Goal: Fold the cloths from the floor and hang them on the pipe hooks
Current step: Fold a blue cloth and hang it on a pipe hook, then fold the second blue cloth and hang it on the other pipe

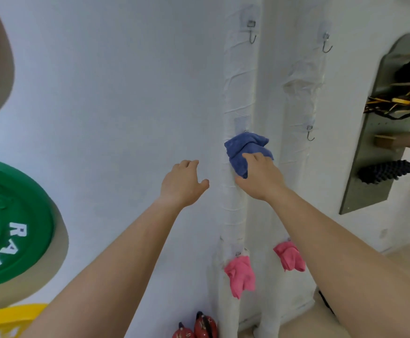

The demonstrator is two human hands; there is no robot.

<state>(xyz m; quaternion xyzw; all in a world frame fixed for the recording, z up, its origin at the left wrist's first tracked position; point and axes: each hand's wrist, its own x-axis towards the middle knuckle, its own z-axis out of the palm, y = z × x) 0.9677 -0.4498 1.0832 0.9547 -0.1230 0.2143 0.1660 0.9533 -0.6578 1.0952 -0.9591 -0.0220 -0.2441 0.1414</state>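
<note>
In the head view, the blue cloth [246,152] hangs bunched against the left pipe [238,89], its top caught at the middle hook [246,131] and its long axis running from 12 o'clock at that hook down to 6 o'clock. My right hand [260,176] comes in from 5 o'clock of the cloth. Its fingers [256,157] lie pressed together across the cloth's lower front, and my thumb sits under the bottom corner, so I am gripping that lower part (how firmly, I cannot tell). My left hand [183,181] floats at 9 o'clock of the cloth, apart from it and just short of the wall [101,118], with its fingers loosely curled and holding nothing. The right hand is the nearer one by far. I judge the next move turns on this: the hook lies straight up at 12 o'clock from my fingertips, so letting go downward should leave the cloth hanging. Two pink cloths [240,275] hang at 6 o'clock, one on each pipe.
</note>
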